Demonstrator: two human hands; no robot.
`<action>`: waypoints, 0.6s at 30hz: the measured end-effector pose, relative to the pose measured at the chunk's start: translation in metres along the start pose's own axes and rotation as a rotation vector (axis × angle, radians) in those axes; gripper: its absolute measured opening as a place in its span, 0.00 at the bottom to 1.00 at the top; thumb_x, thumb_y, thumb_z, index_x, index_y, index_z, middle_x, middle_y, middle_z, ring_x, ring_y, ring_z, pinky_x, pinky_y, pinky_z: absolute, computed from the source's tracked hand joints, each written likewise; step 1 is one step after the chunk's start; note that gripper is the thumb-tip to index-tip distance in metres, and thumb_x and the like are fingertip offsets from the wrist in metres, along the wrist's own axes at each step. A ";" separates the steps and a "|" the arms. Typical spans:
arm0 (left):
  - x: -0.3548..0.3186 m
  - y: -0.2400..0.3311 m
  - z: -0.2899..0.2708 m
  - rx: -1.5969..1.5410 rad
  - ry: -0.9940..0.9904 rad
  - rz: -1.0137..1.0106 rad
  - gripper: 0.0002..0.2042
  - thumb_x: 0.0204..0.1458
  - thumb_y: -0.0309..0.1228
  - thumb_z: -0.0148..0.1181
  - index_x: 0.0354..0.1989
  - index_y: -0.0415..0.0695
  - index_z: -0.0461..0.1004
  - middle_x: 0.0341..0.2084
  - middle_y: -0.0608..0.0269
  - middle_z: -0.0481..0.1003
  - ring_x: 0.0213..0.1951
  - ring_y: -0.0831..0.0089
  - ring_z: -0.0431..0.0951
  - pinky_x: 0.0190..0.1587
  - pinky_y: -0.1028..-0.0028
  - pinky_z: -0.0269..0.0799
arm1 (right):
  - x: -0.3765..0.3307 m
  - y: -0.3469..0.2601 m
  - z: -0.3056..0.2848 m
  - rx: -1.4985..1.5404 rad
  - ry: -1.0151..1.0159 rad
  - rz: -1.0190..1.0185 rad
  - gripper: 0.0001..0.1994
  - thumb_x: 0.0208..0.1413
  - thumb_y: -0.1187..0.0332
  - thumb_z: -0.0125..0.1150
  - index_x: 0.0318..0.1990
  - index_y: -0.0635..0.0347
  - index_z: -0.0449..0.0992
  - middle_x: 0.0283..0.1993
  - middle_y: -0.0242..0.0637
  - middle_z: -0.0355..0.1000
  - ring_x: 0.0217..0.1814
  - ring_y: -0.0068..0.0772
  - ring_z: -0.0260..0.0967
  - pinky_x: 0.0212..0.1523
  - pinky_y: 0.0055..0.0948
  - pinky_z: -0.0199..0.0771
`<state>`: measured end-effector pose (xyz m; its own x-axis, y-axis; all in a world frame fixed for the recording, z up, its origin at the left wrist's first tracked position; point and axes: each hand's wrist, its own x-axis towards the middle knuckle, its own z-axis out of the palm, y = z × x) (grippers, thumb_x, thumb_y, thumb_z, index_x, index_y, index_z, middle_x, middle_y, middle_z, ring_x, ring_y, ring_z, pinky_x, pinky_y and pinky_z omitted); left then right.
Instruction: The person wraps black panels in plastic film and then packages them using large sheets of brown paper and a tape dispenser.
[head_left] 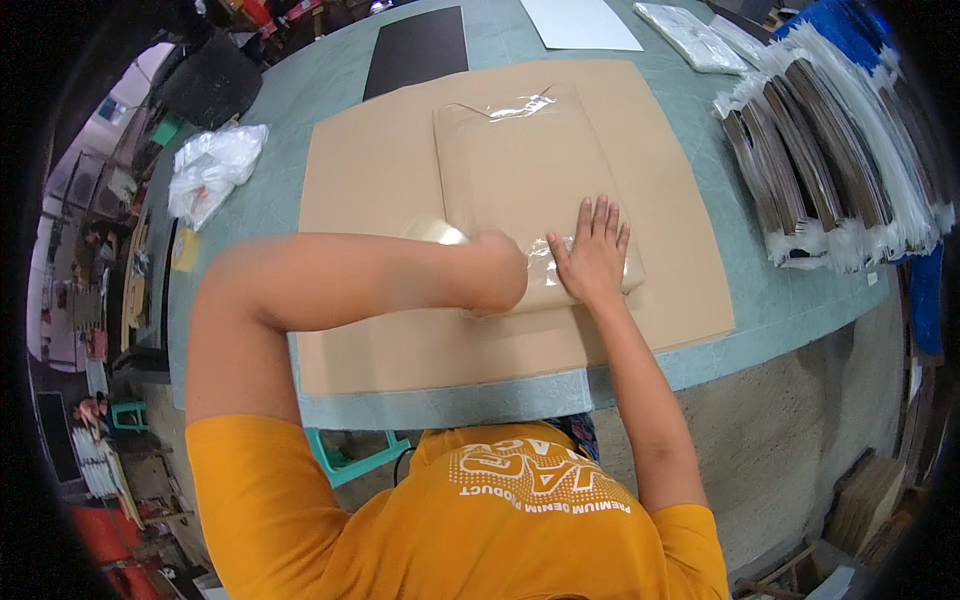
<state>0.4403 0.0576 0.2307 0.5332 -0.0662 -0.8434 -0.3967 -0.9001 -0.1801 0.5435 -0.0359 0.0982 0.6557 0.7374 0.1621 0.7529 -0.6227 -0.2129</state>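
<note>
A flat parcel in brown paper lies on a larger sheet of brown paper. Glossy clear tape crosses its far end and the end near me. My right hand is spread flat, palm down, on the parcel's near right corner, over the taped strip. At the near left corner, my left hand is closed and a little blurred. A pale roll of clear tape shows beside its knuckles, seemingly gripped in it; the fingers are partly hidden from view.
The green table bears a black sheet and a white sheet at the far side. Tall bundles in plastic wrap stand at the right. Crumpled clear plastic bags lie at the left, above a yellowish tape roll.
</note>
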 end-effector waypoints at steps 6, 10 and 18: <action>-0.030 -0.016 0.144 -0.197 -0.135 -0.445 0.11 0.42 0.28 0.54 0.36 0.44 0.75 0.32 0.56 0.73 0.33 0.62 0.75 0.30 0.67 0.71 | -0.003 -0.008 -0.004 0.051 -0.016 -0.011 0.38 0.52 0.44 0.39 0.61 0.66 0.46 0.66 0.52 0.37 0.68 0.52 0.29 0.63 0.49 0.26; -0.045 -0.019 0.182 -0.468 0.400 -0.881 0.20 0.43 0.28 0.52 0.48 0.44 0.66 0.32 0.57 0.70 0.30 0.60 0.74 0.26 0.67 0.68 | -0.002 -0.001 -0.003 0.039 0.015 -0.019 0.38 0.52 0.44 0.40 0.61 0.67 0.46 0.65 0.54 0.37 0.68 0.52 0.29 0.63 0.50 0.26; 0.016 0.022 0.188 -0.286 1.127 -1.053 0.27 0.45 0.36 0.53 0.54 0.39 0.58 0.49 0.42 0.60 0.50 0.51 0.62 0.46 0.60 0.62 | -0.014 0.051 -0.015 0.323 -0.016 0.090 0.34 0.51 0.54 0.48 0.58 0.71 0.50 0.59 0.58 0.50 0.61 0.51 0.49 0.58 0.39 0.51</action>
<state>0.2995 0.1178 0.1175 0.7824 0.4627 0.4168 0.5789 -0.7871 -0.2129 0.5734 -0.0823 0.0993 0.7157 0.6891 0.1138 0.6336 -0.5721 -0.5208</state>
